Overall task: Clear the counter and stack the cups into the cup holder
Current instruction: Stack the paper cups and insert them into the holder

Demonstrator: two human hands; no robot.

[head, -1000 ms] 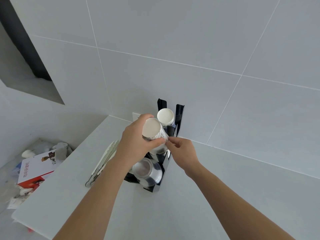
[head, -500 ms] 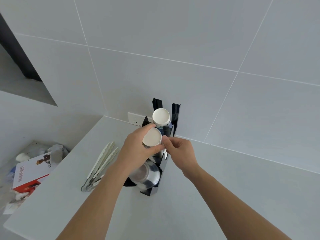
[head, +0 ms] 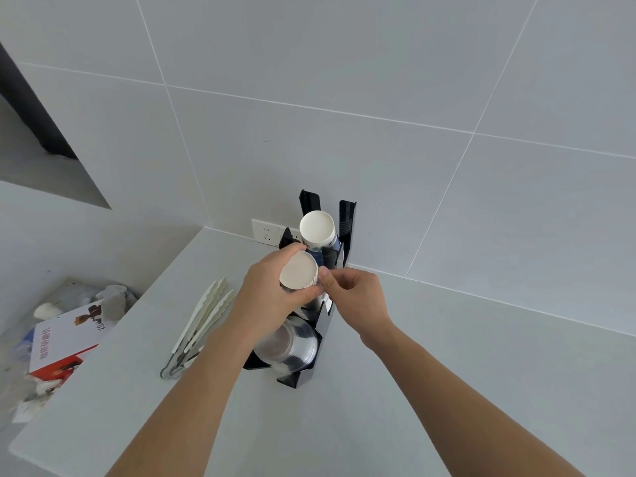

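A black cup holder (head: 347, 222) stands on the grey counter against the tiled wall. Its rear slot holds a stack of upside-down white paper cups (head: 317, 228). My left hand (head: 266, 292) grips another upside-down white paper cup stack (head: 298, 274) over the middle slot. My right hand (head: 356, 297) pinches the right side of that same stack with thumb and fingertips. A stack of clear plastic cups (head: 287, 342) lies in the front slot, partly hidden by my left wrist.
White tongs (head: 199, 321) lie on the counter left of the holder. A wall socket (head: 266, 232) sits behind it. Below the counter's left edge, a bin holds a red and white box (head: 65, 342) and crumpled paper.
The paper cup stack in my hands has come lower into the holder. My head has tipped, so the holder sits slightly lower in view.
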